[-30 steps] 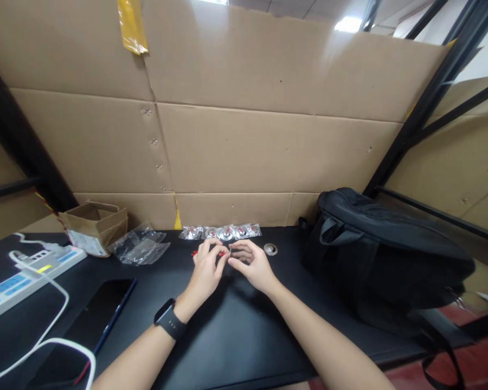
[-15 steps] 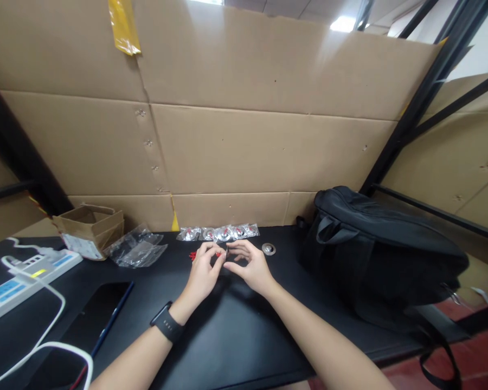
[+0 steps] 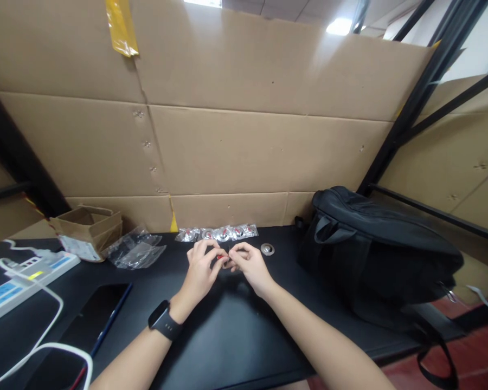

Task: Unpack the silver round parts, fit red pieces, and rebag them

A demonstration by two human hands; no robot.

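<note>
Brown cardboard panels (image 3: 228, 157) stand behind a black tabletop (image 3: 231, 346), and both hands meet above it, near the middle. On the left hand (image 3: 200, 269), thumb and fingertips are pinched on a small red piece (image 3: 220, 258), most of it hidden by the fingers. The right hand (image 3: 250, 266) curls its thumb and fingers inward just beside that piece; whether they are clamped on it, or on something of their own, I cannot tell. Being so small, the piece is probably very light; how stiff it is does not show. A fingertip pinch at its edges would likely suit it best, since a whole-hand grip would cover it and a hard squeeze could make it slip out. Just beyond the right hand lies a round metal piece (image 3: 267, 249), probably stiff and smooth, best taken by its rim. Behind the hands is a row of clear packets (image 3: 215, 234), likely slippery and easier to lift by a loose corner. Farther out, crumpled clear plastic (image 3: 137, 250) lies beside a cardboard box (image 3: 90, 230) on the left, with a dark phone (image 3: 85, 325) nearer the person; a black bag (image 3: 382, 260) fills the right.
</note>
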